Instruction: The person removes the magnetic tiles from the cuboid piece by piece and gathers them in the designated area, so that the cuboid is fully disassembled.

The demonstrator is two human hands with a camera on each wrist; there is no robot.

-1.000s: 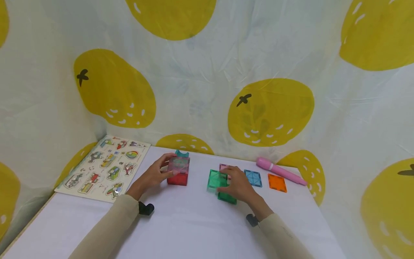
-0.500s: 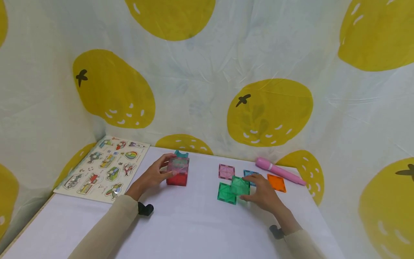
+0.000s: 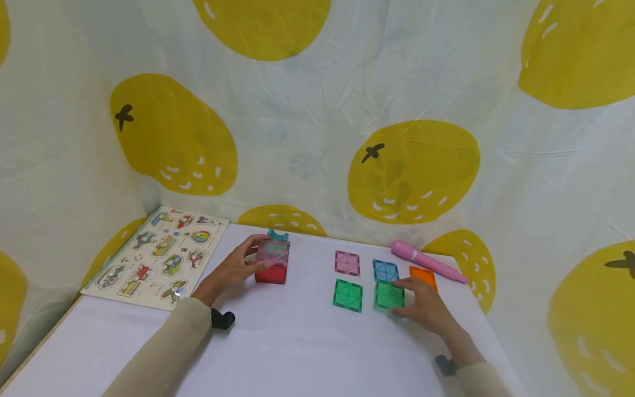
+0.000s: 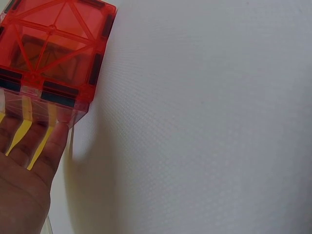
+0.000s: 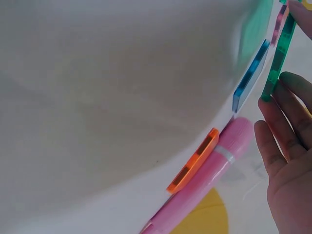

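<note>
The left hand holds the red box a little left of the lower centre of the head view; it is half curled, with the thumb at the near edge and the fingers at the far edge. In the left wrist view the box is at the upper left, its red face square, with dark strips along the borders. The right hand is at the lower right of the head view, and it pinches the raised green tile by opposite edges, between the thumb and the fingers, so the opening is as wide as the tile. From above, the far edge of this tile overlaps the near edge of the blue tile, but the right wrist view shows a gap between them. To its left, with a narrow strip of table between, lies the flat green tile, and the pink tile is just above that one in the frame. The orange tile is partly behind the right hand, and the pink marker slants near the table's far right corner. A wider band of white surface separates the box from the tiles, and more extends toward the bottom edge of the frame.
</note>
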